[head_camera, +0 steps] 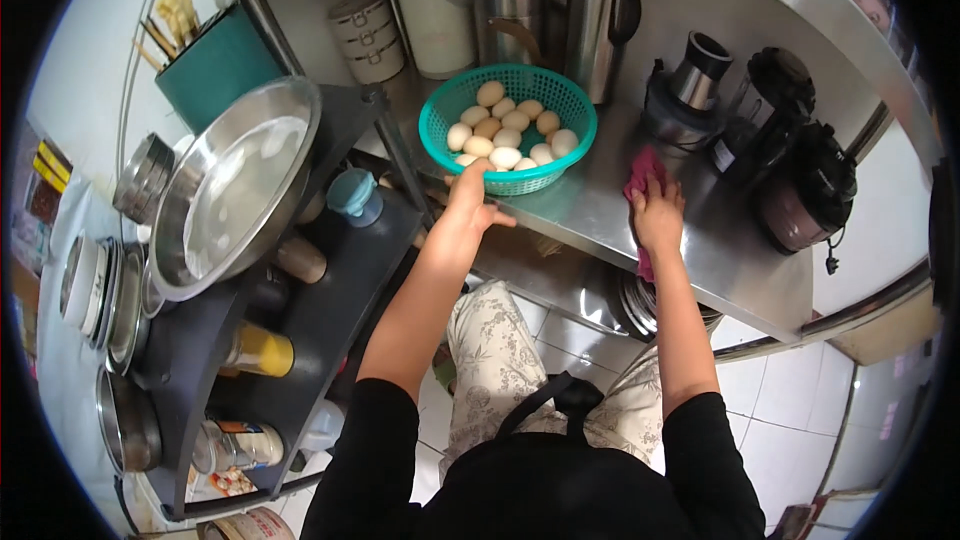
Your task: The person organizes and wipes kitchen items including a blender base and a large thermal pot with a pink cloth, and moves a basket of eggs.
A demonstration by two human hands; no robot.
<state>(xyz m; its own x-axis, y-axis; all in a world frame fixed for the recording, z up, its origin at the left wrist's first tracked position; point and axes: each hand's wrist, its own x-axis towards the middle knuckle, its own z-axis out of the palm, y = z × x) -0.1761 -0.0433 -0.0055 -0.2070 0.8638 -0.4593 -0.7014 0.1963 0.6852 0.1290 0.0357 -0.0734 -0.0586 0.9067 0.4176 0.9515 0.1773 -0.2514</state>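
Observation:
A turquoise plastic colander basket (433,136) of eggs (515,121) sits on the stainless steel shelf (581,211), close to its front edge. The fingers of my left hand (471,202) touch the basket's near rim, with the thumb sticking out to the right below. Whether that hand grips the rim is unclear. Farther right, my right hand (660,214) presses a crumpled dark pink cloth (643,169) onto the metal surface. Part of the cloth hangs down over the shelf's front edge beneath my wrist.
Along the back stand a stacked food carrier (367,37), a pale lidded container (439,30) and a steel vacuum jug (596,30). Small kitchen appliances (806,191) crowd the right end. A large steel basin (240,195) tops the dark rack (202,360) at left.

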